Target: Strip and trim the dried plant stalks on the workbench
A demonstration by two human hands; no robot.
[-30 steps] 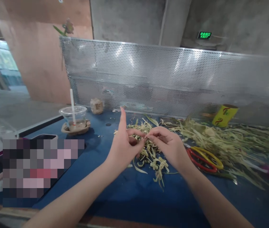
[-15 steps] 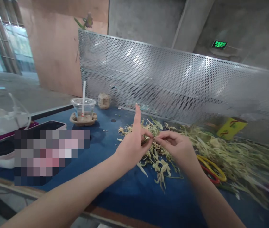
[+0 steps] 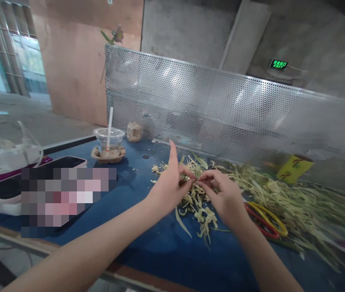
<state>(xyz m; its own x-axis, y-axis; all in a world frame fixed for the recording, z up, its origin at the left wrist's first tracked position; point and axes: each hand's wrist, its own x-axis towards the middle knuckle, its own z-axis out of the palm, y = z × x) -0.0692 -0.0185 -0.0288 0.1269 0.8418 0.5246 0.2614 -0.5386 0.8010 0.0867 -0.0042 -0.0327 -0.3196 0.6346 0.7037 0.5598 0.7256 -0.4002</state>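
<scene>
My left hand (image 3: 168,184) pinches with thumb and a curled finger while its index finger points up. Its tips meet those of my right hand (image 3: 223,194), which is also closed in a pinch. Whatever lies between the fingertips is too small to make out. Right below and behind them spreads a pile of pale green-yellow plant pieces (image 3: 204,217), with thin strips and curled petals or leaves. Beside my right wrist lie scissors with one red and one yellow handle loop (image 3: 271,219), their blades mostly hidden.
Long cut stems and leaves (image 3: 294,198) cover the table's right side, near a yellow box (image 3: 296,168). On the left are a lidded plastic cup with straw (image 3: 109,142), a jar (image 3: 134,132), phones (image 3: 69,162) and a white charger (image 3: 16,156). A perforated metal screen (image 3: 190,101) borders the back.
The view has shifted slightly. Both hands remain pinched together over the pile; the greenish bit seen at the fingertips before no longer shows clearly.
</scene>
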